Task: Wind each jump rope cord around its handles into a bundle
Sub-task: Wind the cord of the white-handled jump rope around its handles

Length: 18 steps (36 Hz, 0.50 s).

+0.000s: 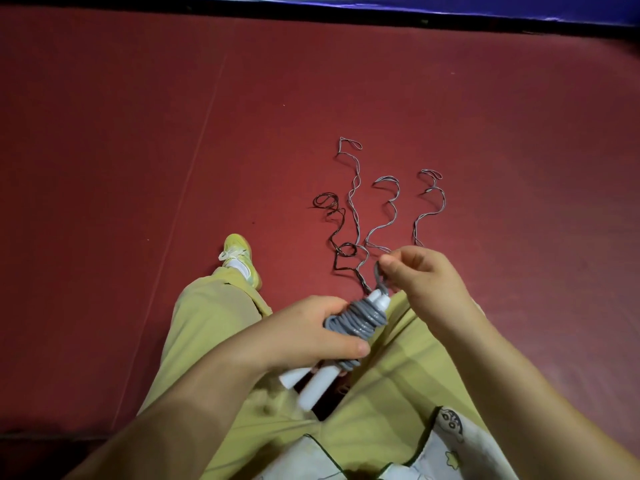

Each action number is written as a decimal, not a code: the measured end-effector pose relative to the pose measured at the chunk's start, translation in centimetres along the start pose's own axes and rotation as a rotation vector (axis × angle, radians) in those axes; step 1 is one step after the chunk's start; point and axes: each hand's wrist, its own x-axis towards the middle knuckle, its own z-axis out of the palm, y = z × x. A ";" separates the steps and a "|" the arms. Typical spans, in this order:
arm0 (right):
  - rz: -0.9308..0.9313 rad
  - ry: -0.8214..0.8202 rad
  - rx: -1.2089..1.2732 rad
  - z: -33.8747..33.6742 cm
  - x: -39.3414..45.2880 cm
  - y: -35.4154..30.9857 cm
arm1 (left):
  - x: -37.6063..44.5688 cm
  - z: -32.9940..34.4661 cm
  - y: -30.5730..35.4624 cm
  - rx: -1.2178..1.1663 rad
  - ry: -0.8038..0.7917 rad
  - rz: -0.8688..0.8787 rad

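Red floor (138,133) fills most of the frame; a dark edge and blue band run along the top. We are seated on it, green trousers (214,327) across the lower middle, one shoe (242,258) at centre left.

Loose ropes (381,209) lie in wavy lines on the floor at centre right, just beyond our hands: several thin grey cords and one darker one, near each other and crossing at their near ends. We judge these not yet wound.

Left hand (304,334) grips the bundle in progress, fingers curled round the two white handles (311,382) held side by side. Grey cord (360,318) is wrapped in many turns about their upper half.

Right hand (426,278) pinches the last short loop (377,275) of that cord, just above the handle tips.

Step in hand, as we read it: finishing this rope's winding. The next move seems to call for tucking the end loop under a turn or over the handle tips, keeping tension so the coils do not slacken.

Room: open floor on the left and upper frame for setting the bundle down; the right side is crowded with cords, so a careless sweep could snag them.
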 end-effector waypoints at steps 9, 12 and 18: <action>0.057 0.122 0.276 -3.2 0.6 -0.8 | 3.4 1.8 1.0 -0.309 0.019 0.043; 0.108 0.114 0.296 -4.8 0.1 0.1 | 5.4 3.3 1.7 -0.417 0.134 0.062; 0.226 0.155 0.387 -7.6 -1.6 4.5 | 12.3 6.4 3.4 -0.576 0.225 0.049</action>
